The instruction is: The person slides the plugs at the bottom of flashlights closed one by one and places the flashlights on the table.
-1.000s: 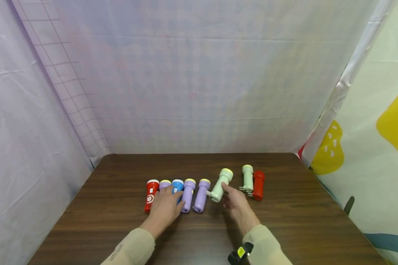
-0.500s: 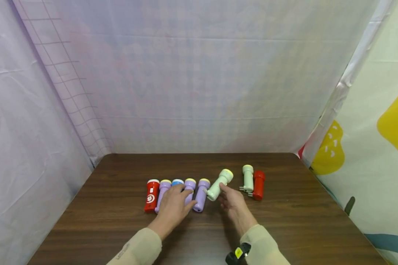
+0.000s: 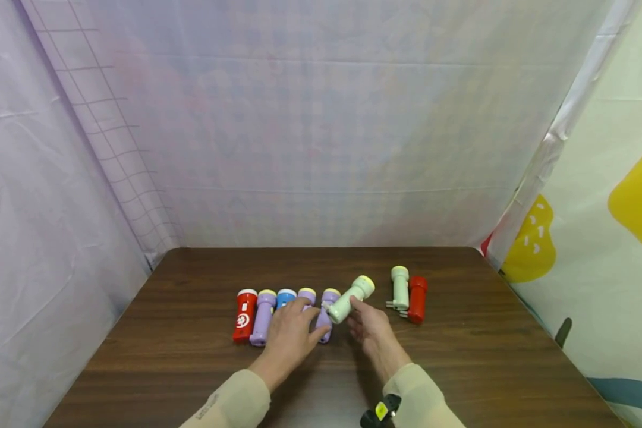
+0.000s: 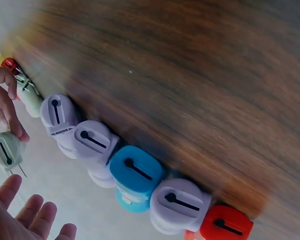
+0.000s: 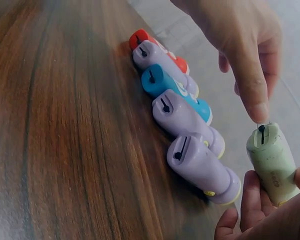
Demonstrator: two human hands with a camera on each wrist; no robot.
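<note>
A: Held item first: where is it, and how is it gripped?

B: Green torch (image 5: 276,161) sits tilted above the desk (image 3: 460,368), in the right hand (image 3: 374,328). Thumb and curled fingers close round its barrel, which is smooth and rounded; a slack pinch could let it turn or drop, I judge

A: Left hand (image 3: 290,333)?

B: Fingers loosely parted, gripping nothing. One tip is right by the thin metal prongs (image 4: 23,171); contact, cannot tell

A: Likely failure?

B: A sideways push there might bend the prongs or twist the torch loose. Also, the left hand is over the row: a low knuckle could roll the end purple torch (image 5: 205,167) or knock the blue torch (image 5: 172,85)

A: Materials?

B: Moulded hard plastic, by the look; glossy, flared heads, a dark keyhole-shaped slot in each near end of the row. Spare green torch (image 3: 400,288) and plain red torch (image 3: 417,300) lie close together, prongs out, and could snag a sleeve. Desk is dark, wood-grained, probably slick
</note>
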